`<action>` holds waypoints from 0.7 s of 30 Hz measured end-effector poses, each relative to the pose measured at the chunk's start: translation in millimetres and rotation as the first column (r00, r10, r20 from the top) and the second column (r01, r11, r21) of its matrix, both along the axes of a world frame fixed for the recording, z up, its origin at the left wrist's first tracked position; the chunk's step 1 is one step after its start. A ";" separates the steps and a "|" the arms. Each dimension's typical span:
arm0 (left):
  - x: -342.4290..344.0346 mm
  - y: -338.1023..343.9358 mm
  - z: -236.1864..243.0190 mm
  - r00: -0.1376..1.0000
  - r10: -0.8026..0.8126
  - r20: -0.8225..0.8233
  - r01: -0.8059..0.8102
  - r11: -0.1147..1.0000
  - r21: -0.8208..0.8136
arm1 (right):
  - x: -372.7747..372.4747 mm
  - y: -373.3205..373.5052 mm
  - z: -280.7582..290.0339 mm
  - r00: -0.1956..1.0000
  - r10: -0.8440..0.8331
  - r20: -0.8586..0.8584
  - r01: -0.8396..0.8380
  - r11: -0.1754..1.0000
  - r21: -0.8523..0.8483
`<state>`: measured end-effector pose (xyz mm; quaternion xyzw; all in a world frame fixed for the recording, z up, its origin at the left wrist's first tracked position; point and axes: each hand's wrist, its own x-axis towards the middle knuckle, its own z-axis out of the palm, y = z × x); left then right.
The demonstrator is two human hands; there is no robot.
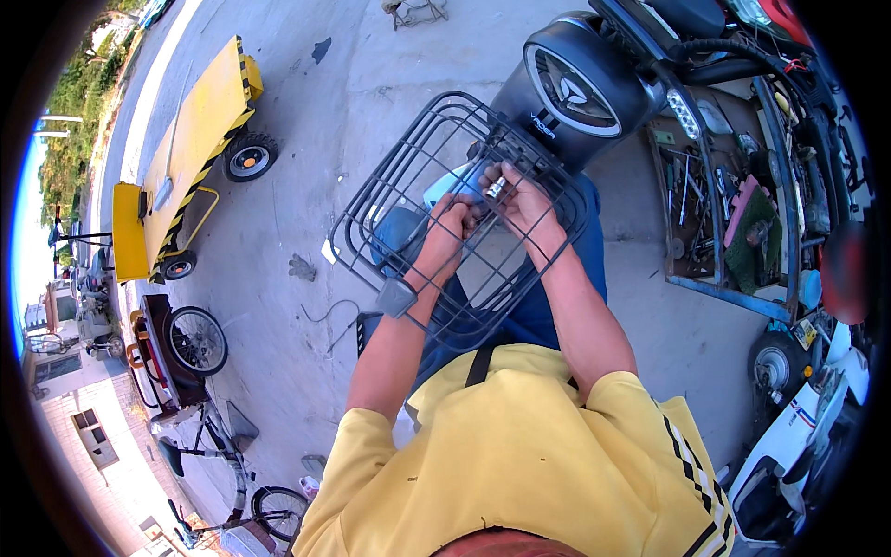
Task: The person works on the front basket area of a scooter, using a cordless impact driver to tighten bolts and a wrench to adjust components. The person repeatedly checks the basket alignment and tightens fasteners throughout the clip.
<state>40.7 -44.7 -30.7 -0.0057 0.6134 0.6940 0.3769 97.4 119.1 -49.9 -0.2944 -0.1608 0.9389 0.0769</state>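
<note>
A black wire basket (362, 223) sits tilted over my lap at the rear of a black scooter, against its rounded housing (575, 88). My right hand (522, 197) is closed on a small silver metal part (497, 187), like a socket or fitting, among the basket's wires. My left hand (450, 218) is closed inside the basket's outline, left of my right hand; what its fingers grip is hidden. A light blue and white object (444, 188) lies behind my fingers, partly hidden by the wires. A dark thin cable runs down near my right wrist.
A yellow flatbed cart (176, 158), a tricycle (172, 348) and a bicycle (232, 473) stand at the left. At the right are a blue metal tool rack (787, 306) with scattered tools and a white scooter body (780, 436). A thin cable lies on the concrete (288, 390).
</note>
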 end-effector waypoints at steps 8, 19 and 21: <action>5.0 -15.1 21.2 0.960 0.232 0.157 -0.257 0.952 0.166 | 10.5 -10.9 21.5 0.965 0.256 0.052 -0.255 0.967 -0.021; -9.1 -9.8 19.6 0.931 0.236 0.279 -0.297 0.933 0.204 | 23.6 17.8 62.9 0.882 0.381 0.277 -0.417 0.358 0.835; -8.0 -11.0 18.9 0.937 0.226 0.266 -0.289 0.930 0.226 | 24.9 23.0 62.2 0.843 0.412 0.346 -0.472 0.257 0.843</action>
